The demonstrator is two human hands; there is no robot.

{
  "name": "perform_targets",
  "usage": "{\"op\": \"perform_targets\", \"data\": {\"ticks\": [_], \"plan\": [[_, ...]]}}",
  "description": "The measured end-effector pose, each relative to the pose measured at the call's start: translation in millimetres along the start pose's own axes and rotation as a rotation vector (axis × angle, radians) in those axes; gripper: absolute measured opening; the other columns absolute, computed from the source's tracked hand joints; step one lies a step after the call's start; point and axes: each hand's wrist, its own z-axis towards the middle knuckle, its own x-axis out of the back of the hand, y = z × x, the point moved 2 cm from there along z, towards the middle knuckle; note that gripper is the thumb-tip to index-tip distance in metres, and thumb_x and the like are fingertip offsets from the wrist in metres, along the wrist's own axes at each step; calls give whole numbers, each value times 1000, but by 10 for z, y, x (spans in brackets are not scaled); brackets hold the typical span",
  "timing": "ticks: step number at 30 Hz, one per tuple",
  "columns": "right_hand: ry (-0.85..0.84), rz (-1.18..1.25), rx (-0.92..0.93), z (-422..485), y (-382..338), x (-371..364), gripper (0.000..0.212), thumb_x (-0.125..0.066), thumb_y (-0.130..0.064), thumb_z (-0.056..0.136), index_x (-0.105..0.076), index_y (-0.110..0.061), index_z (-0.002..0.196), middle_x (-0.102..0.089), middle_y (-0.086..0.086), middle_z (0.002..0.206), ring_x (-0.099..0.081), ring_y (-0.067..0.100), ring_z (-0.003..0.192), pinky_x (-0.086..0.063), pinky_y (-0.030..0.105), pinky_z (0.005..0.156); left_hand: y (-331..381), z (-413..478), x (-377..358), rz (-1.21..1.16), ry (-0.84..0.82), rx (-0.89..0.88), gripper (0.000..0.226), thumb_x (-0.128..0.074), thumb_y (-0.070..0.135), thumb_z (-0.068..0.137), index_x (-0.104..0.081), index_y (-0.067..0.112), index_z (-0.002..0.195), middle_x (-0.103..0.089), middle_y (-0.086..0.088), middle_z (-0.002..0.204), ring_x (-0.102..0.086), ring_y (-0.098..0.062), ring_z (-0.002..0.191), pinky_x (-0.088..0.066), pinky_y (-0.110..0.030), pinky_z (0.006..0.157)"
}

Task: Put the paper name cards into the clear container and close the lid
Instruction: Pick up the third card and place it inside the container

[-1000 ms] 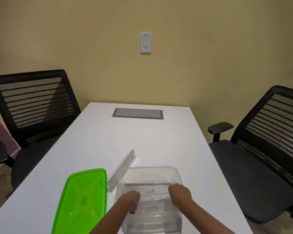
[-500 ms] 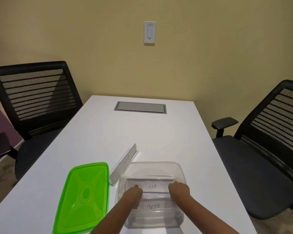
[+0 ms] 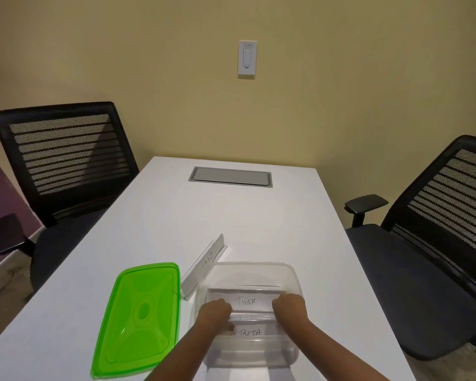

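Both hands down inside the clear container (image 3: 293,273), near the front of the white table (image 3: 176,221). Left hand (image 3: 214,312) curled over the left end of the card marked TIGER (image 3: 252,300), fingers bent down onto it; right hand (image 3: 289,306) curled the same way over the right end. Gripping or only pressing — cannot tell, fingertips hidden behind the knuckles. TIGER card standing between the two hands, lettering facing the camera. Just in front of it, lower in the container, a second card marked BETA (image 3: 249,332), its left end partly covered by the left hand. Container open, no lid on it. Green lid (image 3: 138,317) lying flat on the table just left of the container, its long side running away from the camera, apart from both hands. A third name card (image 3: 204,264) still outside — lying on the table at a slant between lid and container, its near end touching or nearly touching the container's far-left corner, writing on it too small to read. Farther up the table, a grey cable hatch (image 3: 230,176). Black mesh chairs on either side: one at left (image 3: 63,158), one at right (image 3: 434,224). On the beige wall beyond, a white light switch (image 3: 247,59).
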Motion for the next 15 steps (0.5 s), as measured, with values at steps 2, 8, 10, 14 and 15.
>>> {"op": "perform_targets", "data": {"ticks": [2, 8, 10, 14, 15], "plan": [[3, -3, 12, -34, -1, 16, 29, -52, 4, 86, -63, -1, 113, -62, 15, 122, -60, 28, 112, -46, 27, 78, -20, -54, 37, -22, 46, -25, 44, -49, 37, 93, -57, 6, 123, -54, -14, 131, -54, -27, 120, -43, -37, 100], [173, 147, 48, -167, -14, 165, 26, -44, -26, 96, -61, -8, 104, -65, 12, 114, -61, 30, 105, -48, 35, 79, -150, -294, 234, -127, 429, -132, 39, -33, 37, 98, -63, 16, 111, -61, -3, 115, -57, -20, 107, -45, -32, 85], [247, 187, 64, -202, -57, 216, 31, -40, -31, 97, -61, -11, 103, -67, 9, 110, -62, 28, 102, -40, 31, 69, -228, -392, 270, -209, 578, -133, 36, -35, 34, 98, -65, 18, 108, -63, 0, 110, -58, -17, 103, -44, -28, 82], [343, 275, 102, -226, -229, 331, 30, -37, -31, 96, -61, -14, 101, -67, 4, 106, -62, 24, 99, -34, 27, 66, -404, -575, 268, -385, 747, -42, 29, -43, 30, 96, -68, 16, 98, -65, 0, 101, -61, -15, 96, -45, -27, 76], [361, 291, 112, -226, -293, 363, 30, -36, -30, 96, -61, -14, 101, -67, 3, 105, -61, 23, 98, -35, 27, 66, -451, -610, 255, -415, 761, -6, 27, -44, 29, 96, -68, 16, 98, -65, 0, 101, -61, -15, 96, -45, -27, 75]]}}
